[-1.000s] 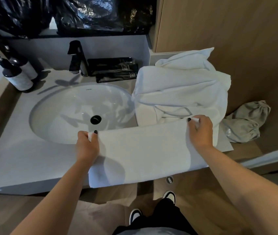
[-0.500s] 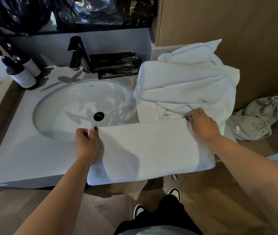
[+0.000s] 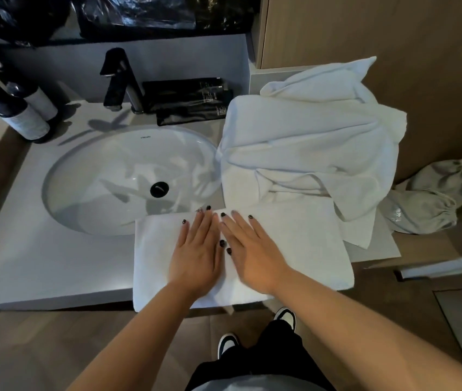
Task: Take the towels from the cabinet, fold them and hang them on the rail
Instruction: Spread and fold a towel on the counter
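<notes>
The folded towel (image 3: 294, 244) lay on the table (image 3: 41, 266) before the sink (image 3: 105, 179), long axis left-right. Left hand (image 3: 196, 255) and right hand (image 3: 252, 252) pressed its middle, fingers flat, grasping nothing.

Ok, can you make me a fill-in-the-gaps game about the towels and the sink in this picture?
1. Both hands, the left hand and the right hand, lie ____ on the folded towel.
2. The drain in the sink is coloured ____.
3. The heap of unfolded towels sits to the ____ of the sink.
4. The tap behind the sink is coloured ____.

Missing words: flat; black; right; black
</notes>
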A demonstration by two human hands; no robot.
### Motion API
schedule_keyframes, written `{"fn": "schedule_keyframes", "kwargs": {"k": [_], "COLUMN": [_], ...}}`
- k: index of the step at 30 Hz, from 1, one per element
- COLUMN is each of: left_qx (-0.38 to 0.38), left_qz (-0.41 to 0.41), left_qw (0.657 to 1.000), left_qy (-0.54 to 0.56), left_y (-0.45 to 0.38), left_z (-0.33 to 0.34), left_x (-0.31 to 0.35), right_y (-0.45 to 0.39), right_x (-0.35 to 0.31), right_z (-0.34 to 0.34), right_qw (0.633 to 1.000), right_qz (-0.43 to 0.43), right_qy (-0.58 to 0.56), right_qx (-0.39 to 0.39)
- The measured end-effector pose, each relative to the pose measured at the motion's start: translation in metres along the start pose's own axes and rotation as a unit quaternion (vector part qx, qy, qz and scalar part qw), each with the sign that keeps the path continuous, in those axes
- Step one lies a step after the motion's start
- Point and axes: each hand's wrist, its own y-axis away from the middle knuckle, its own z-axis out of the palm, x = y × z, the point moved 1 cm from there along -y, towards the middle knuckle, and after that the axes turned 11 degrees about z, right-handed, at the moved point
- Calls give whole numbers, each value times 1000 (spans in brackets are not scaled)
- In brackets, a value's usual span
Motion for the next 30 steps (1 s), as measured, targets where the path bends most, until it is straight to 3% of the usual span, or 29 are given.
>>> {"fn": "schedule_keyframes", "kwargs": {"k": [6, 14, 19, 24, 27, 30], "left_qx": [-20, -43, -36, -36, 24, 4], "left_qz": [1, -51, -106, -122, -68, -30], "left_qw": [1000, 998, 994, 992, 997, 999], "left_qy": [-10, -11, 16, -14, -3, 13], "left_y": [1, 18, 32, 31, 25, 29], "left_z": [-9, -19, -25, -30, -28, -14], "left_x": [-4, -39, -67, -74, -42, -15], "right_y": [-8, 11, 18, 16, 15, 11], "right_x": [31, 107, 128, 96, 37, -12], "right_z": [-2, -27, -33, -35, -24, 1], "right_qw": [995, 988, 985, 981, 995, 998], "right_qz": [-21, 93, 92, 146, 78, 32], "right_qy": [72, 95, 108, 82, 50, 34], "right_qx": [-69, -81, -94, -101, -39, -37]}}
